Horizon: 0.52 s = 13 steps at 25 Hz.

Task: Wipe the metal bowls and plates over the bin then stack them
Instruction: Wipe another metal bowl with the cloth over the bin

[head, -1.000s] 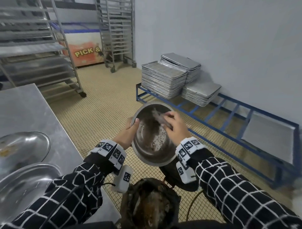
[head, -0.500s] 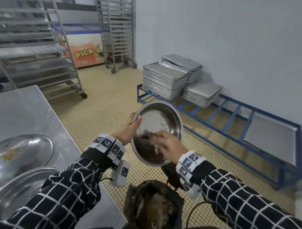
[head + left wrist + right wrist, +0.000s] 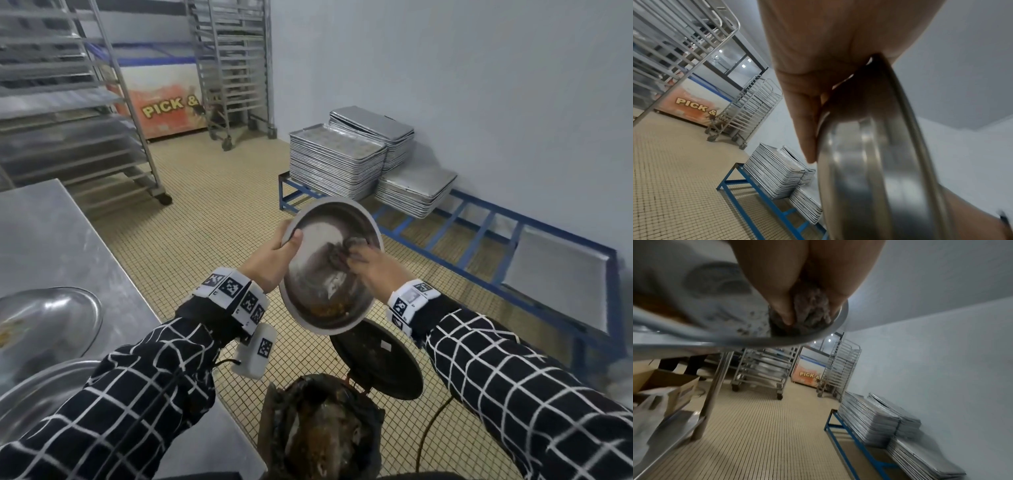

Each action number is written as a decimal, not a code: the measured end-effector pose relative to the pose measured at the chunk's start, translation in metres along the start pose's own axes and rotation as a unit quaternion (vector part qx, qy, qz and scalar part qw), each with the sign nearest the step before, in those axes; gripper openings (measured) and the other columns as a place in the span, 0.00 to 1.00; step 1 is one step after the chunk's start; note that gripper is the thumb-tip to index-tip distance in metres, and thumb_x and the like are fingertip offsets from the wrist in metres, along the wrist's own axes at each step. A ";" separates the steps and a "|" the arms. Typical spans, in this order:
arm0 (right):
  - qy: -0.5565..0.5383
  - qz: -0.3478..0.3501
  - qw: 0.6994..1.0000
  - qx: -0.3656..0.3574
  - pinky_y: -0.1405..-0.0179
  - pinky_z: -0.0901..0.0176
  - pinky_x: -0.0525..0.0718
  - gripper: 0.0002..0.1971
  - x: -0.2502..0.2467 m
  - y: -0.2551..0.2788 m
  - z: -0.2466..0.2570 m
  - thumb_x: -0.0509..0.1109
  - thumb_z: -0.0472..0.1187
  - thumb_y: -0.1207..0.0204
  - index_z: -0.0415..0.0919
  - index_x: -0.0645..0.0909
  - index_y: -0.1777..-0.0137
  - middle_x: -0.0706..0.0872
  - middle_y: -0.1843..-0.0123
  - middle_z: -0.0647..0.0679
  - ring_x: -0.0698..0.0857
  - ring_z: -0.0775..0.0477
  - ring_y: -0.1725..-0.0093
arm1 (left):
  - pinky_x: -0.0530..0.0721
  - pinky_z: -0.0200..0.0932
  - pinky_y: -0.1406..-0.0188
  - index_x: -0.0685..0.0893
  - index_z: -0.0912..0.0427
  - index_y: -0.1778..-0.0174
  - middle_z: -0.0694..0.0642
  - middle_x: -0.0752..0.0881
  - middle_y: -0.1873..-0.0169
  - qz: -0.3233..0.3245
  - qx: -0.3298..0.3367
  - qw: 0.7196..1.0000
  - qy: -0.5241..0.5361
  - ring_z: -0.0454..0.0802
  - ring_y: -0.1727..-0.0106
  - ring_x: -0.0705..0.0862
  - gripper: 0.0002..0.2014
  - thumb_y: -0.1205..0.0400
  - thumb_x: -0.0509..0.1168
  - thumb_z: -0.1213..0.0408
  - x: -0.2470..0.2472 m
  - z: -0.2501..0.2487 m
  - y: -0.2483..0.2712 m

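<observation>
A round metal bowl [image 3: 318,274] is tilted toward me in mid-air above the open bin [image 3: 322,431]. My left hand [image 3: 277,253] grips its left rim, thumb inside, fingers behind; the bowl's outside [image 3: 875,170] fills the left wrist view beside those fingers [image 3: 807,129]. My right hand [image 3: 373,263] pinches a dark crumpled cloth [image 3: 342,250] and presses it against the bowl's inner wall at the upper right; the right wrist view shows the cloth [image 3: 812,311] at the rim. Brown food residue [image 3: 329,310] sits at the bowl's low edge. More metal bowls [image 3: 51,318] lie on the steel table at left.
The steel table [image 3: 51,233] runs along my left. The bin's black lid [image 3: 376,359] stands open behind it. A blue low rack [image 3: 479,219] holds stacks of baking trays [image 3: 335,161] by the right wall. Wheeled tray racks [image 3: 75,102] stand beyond the tiled floor.
My right hand swept the cloth from the bowl's upper area down to its lower left, then back up to the upper right. The bowl stays tilted in my left hand.
</observation>
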State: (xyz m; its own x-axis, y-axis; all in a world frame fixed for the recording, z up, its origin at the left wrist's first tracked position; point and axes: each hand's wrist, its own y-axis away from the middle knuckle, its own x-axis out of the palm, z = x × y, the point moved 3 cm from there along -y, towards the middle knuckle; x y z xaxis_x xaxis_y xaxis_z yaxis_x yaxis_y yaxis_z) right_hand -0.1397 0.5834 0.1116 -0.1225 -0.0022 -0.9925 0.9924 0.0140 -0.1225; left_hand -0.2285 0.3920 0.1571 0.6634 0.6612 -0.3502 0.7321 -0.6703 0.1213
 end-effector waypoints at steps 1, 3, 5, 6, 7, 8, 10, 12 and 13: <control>-0.009 0.015 1.000 0.000 0.21 0.48 0.65 0.21 0.007 0.005 0.001 0.65 0.35 0.20 0.42 0.75 0.26 0.70 0.22 0.43 0.68 0.40 0.23 | 0.87 0.34 0.59 0.60 0.37 0.32 0.53 0.86 0.52 -0.019 0.019 1.000 0.009 0.50 0.58 0.88 0.12 0.12 0.47 0.48 0.000 -0.003 0.002; -0.035 0.041 0.998 0.008 0.24 0.50 0.69 0.21 0.021 0.006 0.005 0.64 0.35 0.19 0.46 0.75 0.26 0.72 0.25 0.45 0.70 0.41 0.25 | 0.90 0.53 0.52 0.63 0.39 0.28 0.56 0.85 0.46 -0.043 0.055 0.997 0.027 0.56 0.54 0.89 0.16 0.12 0.48 0.47 0.004 -0.006 0.000; -0.037 0.051 0.998 0.015 0.25 0.51 0.71 0.22 0.030 0.001 0.009 0.64 0.34 0.20 0.47 0.75 0.27 0.73 0.27 0.46 0.70 0.41 0.26 | 0.87 0.64 0.51 0.62 0.40 0.25 0.57 0.83 0.42 -0.066 0.082 0.994 0.028 0.59 0.50 0.87 0.19 0.13 0.49 0.46 0.009 -0.004 -0.001; -0.038 0.051 0.998 0.013 0.26 0.50 0.72 0.22 0.032 -0.002 0.010 0.64 0.32 0.20 0.46 0.76 0.27 0.73 0.28 0.46 0.71 0.41 0.27 | 0.87 0.65 0.51 0.61 0.39 0.25 0.57 0.82 0.41 -0.076 0.088 0.993 0.017 0.60 0.48 0.87 0.19 0.13 0.49 0.46 0.011 -0.003 -0.004; -0.038 0.060 0.997 0.015 0.28 0.51 0.74 0.21 0.034 -0.005 0.010 0.64 0.32 0.21 0.44 0.77 0.28 0.74 0.29 0.46 0.72 0.41 0.29 | 0.87 0.65 0.49 0.61 0.38 0.25 0.57 0.82 0.39 -0.086 0.099 0.991 0.003 0.60 0.45 0.86 0.19 0.13 0.49 0.47 0.014 -0.005 -0.004; -0.040 0.071 0.997 0.018 0.30 0.52 0.75 0.20 0.035 -0.005 0.010 0.64 0.31 0.21 0.43 0.78 0.29 0.76 0.31 0.45 0.75 0.42 0.31 | 0.87 0.64 0.48 0.60 0.38 0.24 0.57 0.81 0.37 -0.093 0.105 0.990 -0.013 0.60 0.43 0.85 0.19 0.13 0.49 0.48 0.016 -0.007 -0.003; -0.061 0.077 0.995 0.033 0.32 0.56 0.76 0.18 0.032 -0.004 0.011 0.64 0.32 0.20 0.41 0.79 0.31 0.78 0.33 0.45 0.78 0.43 0.35 | 0.89 0.60 0.52 0.57 0.38 0.23 0.57 0.79 0.35 -0.101 0.110 0.988 -0.028 0.59 0.45 0.86 0.20 0.12 0.49 0.50 0.017 -0.007 -0.005; -0.140 -0.006 0.988 0.061 0.33 0.68 0.72 0.16 0.019 -0.001 0.012 0.64 0.35 0.19 0.41 0.81 0.33 0.79 0.34 0.48 0.78 0.48 0.37 | 0.90 0.54 0.60 0.56 0.37 0.23 0.57 0.79 0.36 -0.101 0.108 0.989 -0.028 0.57 0.50 0.87 0.21 0.12 0.48 0.51 0.015 -0.004 -0.009; -0.199 -0.068 0.973 0.093 0.36 0.74 0.70 0.16 0.011 -0.001 0.010 0.64 0.36 0.19 0.41 0.81 0.33 0.78 0.34 0.49 0.77 0.51 0.38 | 0.90 0.50 0.63 0.57 0.37 0.23 0.57 0.78 0.36 -0.099 0.108 0.989 -0.028 0.58 0.50 0.87 0.20 0.12 0.48 0.51 0.014 -0.004 -0.011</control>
State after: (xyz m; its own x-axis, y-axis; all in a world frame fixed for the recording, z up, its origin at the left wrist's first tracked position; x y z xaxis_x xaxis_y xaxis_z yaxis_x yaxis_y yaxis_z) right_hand -0.1414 0.5729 0.1005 -0.2742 -0.3797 -0.8836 0.9573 -0.1948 -0.2134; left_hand -0.2270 0.4101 0.1540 0.4962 0.7709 -0.3994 0.7924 -0.5901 -0.1545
